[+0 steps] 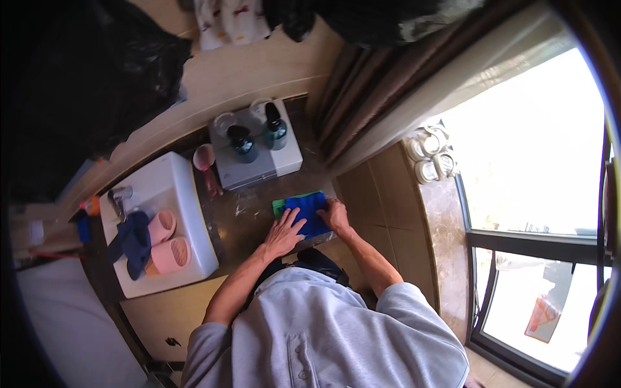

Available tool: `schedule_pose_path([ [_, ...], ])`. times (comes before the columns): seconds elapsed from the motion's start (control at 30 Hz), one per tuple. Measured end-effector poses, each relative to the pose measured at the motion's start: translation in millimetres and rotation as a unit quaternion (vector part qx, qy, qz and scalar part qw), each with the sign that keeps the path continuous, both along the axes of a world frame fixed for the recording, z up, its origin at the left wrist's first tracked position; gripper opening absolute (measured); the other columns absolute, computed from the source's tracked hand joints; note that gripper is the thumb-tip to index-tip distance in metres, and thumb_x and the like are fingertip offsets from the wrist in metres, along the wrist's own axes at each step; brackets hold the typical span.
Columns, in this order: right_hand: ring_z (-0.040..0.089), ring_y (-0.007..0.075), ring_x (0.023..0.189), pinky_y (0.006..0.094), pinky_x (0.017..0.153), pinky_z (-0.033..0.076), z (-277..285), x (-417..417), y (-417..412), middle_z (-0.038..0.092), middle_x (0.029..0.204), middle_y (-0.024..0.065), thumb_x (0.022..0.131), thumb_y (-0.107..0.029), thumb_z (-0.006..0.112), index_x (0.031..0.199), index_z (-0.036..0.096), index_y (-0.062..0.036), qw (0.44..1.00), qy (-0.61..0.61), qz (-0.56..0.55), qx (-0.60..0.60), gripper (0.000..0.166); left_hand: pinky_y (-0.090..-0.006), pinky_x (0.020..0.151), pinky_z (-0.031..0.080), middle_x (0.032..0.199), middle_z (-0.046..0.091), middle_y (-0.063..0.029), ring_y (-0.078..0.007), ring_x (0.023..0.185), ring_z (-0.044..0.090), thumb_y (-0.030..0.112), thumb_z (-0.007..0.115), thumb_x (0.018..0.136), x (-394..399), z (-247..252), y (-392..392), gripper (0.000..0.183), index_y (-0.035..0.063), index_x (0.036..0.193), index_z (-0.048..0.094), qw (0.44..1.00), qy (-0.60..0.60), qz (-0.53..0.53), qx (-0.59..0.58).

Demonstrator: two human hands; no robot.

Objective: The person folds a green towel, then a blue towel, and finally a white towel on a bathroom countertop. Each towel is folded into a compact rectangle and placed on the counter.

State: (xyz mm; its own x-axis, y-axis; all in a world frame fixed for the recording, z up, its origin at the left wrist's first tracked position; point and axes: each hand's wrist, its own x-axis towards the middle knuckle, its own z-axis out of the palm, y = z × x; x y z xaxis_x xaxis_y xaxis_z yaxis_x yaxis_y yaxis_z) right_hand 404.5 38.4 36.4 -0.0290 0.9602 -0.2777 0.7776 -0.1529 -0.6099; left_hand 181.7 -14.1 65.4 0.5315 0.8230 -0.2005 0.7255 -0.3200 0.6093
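Note:
A folded blue cloth [313, 220] lies at the front edge of a dark stone countertop [247, 213]. From beneath its far and left sides a green cloth [278, 205] shows. My left hand [285, 235] rests palm down on the blue cloth's left part, fingers spread. At the cloth's right edge is my right hand [335, 216], its thumb over the fabric and its other fingers curled around the edge; the fingertips are partly hidden.
Left stands a white sink [201, 242] holding pink slippers [171, 256] and dark blue slippers [133, 242] under a metal faucet [120, 195]. Behind the cloths are a grey box [247, 175] bearing two pump bottles [275, 133] and a pink-handled brush [207, 177]. White shoes [432, 153] sit on the right windowsill.

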Motion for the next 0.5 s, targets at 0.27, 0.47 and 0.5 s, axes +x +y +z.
schedule_pose_path([
  [0.27,0.04,0.0377,0.131,0.0425,0.104,0.043,-9.4,11.8,-45.6,0.046,0.137,0.0185,0.083,-0.014,0.056,0.132,0.051,-0.0011,0.946,-0.092,0.238,0.199,0.051,-0.0643,0.105,0.031,0.159,0.018,-0.0111,-0.0371,0.146,0.016,0.029,0.069,0.084,30.3,-6.8,3.2,0.065,0.0162,0.142,0.044,0.993,0.108,-0.024,-0.026],
  [0.47,0.043,0.0359,0.128,0.0422,0.103,0.043,-17.6,18.1,-30.9,0.048,0.134,0.016,0.084,-0.013,0.059,0.127,0.056,-0.0017,0.967,-0.025,0.202,0.156,0.044,-0.0585,0.105,0.035,0.159,0.019,-0.0084,-0.0358,0.146,0.018,0.029,0.071,0.083,31.2,-6.8,20.6,0.065,0.0168,0.141,0.047,0.992,0.108,-0.032,-0.059],
  [0.5,0.043,0.0361,0.128,0.0425,0.103,0.043,-16.2,17.2,-26.9,0.048,0.133,0.0161,0.084,-0.012,0.06,0.127,0.056,-0.0019,0.964,-0.014,0.208,0.165,0.044,-0.0584,0.105,0.035,0.159,0.02,-0.0086,-0.0358,0.145,0.019,0.028,0.071,0.083,26.6,-7.8,20.9,0.064,0.0164,0.141,0.047,0.993,0.101,-0.031,-0.051],
])
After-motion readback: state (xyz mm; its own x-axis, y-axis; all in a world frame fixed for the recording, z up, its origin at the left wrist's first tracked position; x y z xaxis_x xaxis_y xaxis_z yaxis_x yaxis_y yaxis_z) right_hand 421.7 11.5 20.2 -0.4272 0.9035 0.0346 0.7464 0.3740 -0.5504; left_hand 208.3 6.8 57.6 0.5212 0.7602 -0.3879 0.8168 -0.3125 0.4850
